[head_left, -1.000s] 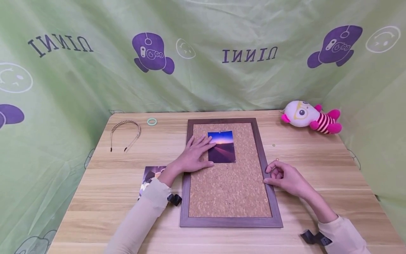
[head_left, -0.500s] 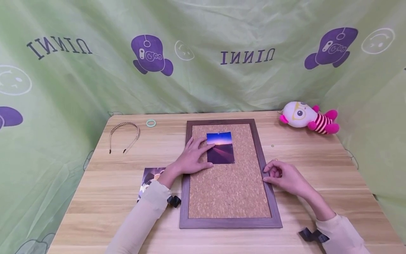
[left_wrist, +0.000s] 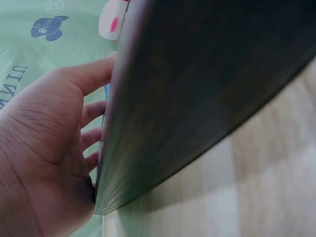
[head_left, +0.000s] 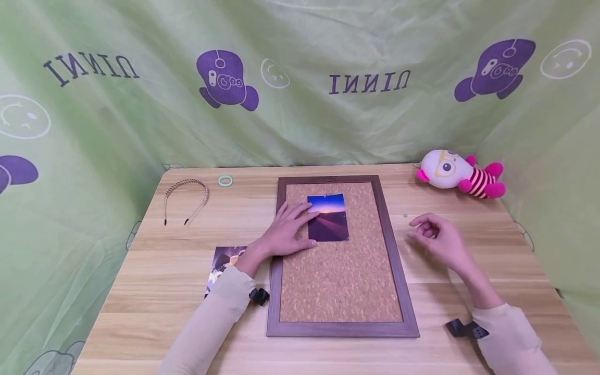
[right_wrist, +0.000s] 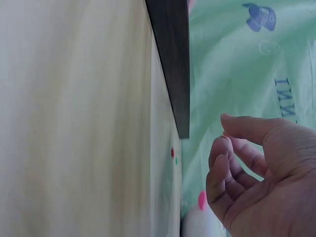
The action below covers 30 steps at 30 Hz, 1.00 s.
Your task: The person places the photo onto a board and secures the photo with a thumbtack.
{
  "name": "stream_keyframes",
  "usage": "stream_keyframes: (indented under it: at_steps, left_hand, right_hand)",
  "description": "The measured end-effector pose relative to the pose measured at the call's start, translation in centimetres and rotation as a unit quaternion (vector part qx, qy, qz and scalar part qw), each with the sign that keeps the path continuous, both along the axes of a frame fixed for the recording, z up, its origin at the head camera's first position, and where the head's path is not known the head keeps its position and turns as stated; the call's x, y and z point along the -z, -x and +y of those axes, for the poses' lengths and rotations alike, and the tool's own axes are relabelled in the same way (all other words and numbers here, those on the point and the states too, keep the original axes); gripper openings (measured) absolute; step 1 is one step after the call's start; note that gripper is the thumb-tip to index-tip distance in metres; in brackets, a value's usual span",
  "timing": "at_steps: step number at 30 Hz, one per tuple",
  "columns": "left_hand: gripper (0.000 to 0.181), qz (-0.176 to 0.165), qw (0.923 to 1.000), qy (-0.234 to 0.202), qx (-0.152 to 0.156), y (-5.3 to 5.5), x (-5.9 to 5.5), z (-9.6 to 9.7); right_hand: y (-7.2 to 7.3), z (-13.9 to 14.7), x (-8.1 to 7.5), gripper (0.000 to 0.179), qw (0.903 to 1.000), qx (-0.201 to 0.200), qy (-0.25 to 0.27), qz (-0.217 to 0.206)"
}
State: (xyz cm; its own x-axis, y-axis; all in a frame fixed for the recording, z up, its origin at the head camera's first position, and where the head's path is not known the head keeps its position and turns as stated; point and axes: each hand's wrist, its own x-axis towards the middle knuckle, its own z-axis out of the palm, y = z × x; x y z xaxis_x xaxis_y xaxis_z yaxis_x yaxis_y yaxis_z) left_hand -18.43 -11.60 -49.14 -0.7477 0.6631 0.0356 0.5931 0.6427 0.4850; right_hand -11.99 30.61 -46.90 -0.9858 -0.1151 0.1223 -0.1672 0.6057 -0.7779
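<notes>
My left hand (head_left: 288, 232) lies spread over the left side of a cork board (head_left: 337, 281) in a dark wooden frame. Its fingertips rest on the left edge of a sunset photo (head_left: 328, 224) placed on the cork. The left wrist view has the dark frame edge (left_wrist: 123, 89) beside the palm, which hides most of the photo. To the right of the board hovers my right hand (head_left: 438, 237), fingers loosely curled, nothing visible between thumb and forefinger. A small pale round thing (head_left: 405, 215) lies beyond its fingertips. Low in the right wrist view, a tiny red piece (right_wrist: 173, 152) and a green piece (right_wrist: 177, 161) show on the table.
A second photo (head_left: 222, 263) lies left of the board, partly under the left forearm. Farther back are a headband (head_left: 206, 192) and a mint-green ring (head_left: 225, 180). A pink and white plush toy (head_left: 461, 174) lies at the back right, before a green curtain (head_left: 300, 125).
My right hand has left the board's right frame edge and moved slightly away and to the right over the table. The left hand stays on the photo.
</notes>
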Motion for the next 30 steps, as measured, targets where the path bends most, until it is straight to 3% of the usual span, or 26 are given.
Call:
stream_keyframes:
  at_steps: [5,13,30]
  left_hand:
    - [0.082,-0.005,0.9999,-0.009,-0.006,0.0,0.1,0.0]
    - [0.081,-0.004,0.9999,-0.015,-0.004,0.0,0.1,0.0]
    - [0.08,0.004,0.9999,-0.014,-0.005,0.2,0.2,0.1]
  right_hand:
    - [0.7,1.1,0.2,0.033,0.9999,0.01,-0.013,-0.006]
    - [1.1,1.7,1.0,0.03,0.9978,-0.006,-0.038,-0.055]
    - [1.1,1.3,2.0,0.009,0.9958,0.01,-0.091,-0.005]
